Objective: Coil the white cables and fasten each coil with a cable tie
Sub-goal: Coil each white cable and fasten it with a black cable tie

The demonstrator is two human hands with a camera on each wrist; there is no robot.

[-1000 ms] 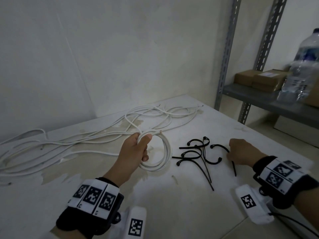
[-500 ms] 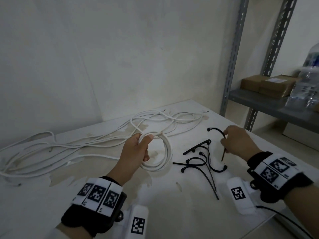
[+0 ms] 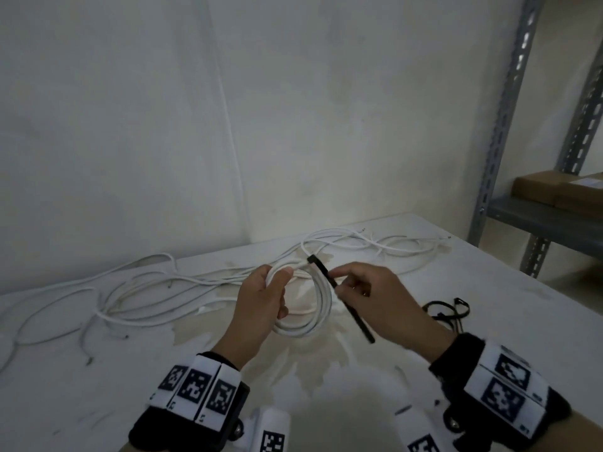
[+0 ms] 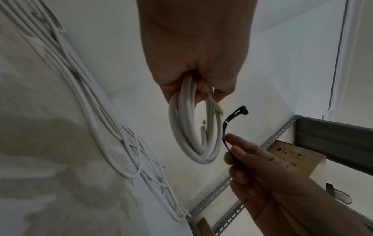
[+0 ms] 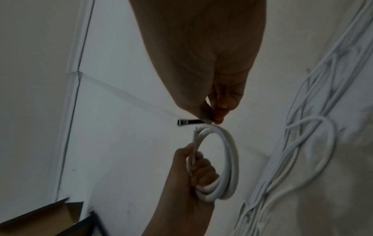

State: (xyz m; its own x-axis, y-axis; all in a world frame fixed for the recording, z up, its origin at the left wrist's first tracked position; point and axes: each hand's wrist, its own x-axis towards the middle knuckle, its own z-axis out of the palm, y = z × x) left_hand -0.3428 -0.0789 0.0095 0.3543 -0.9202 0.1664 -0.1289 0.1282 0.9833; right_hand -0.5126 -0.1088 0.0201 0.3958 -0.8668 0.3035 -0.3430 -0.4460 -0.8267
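Right now the white coil (image 3: 310, 308) hangs just above the table (image 3: 489, 308), L hand (image 3: 261, 305) gripping its left side. R hand (image 3: 375, 298) pinches a black cable tie (image 3: 339, 291) against the coil's right-top edge. Loose cables (image 3: 130, 295) sprawl far-left; spare ties (image 3: 447, 311) near right, bare tabletop nearer.

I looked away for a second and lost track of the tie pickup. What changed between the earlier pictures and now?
The right hand picked one black cable tie out of the pile of ties and carried it left to the white coil, where it pinches it beside the loops. The left hand gripped the coil throughout. The loose cables stayed on the table.
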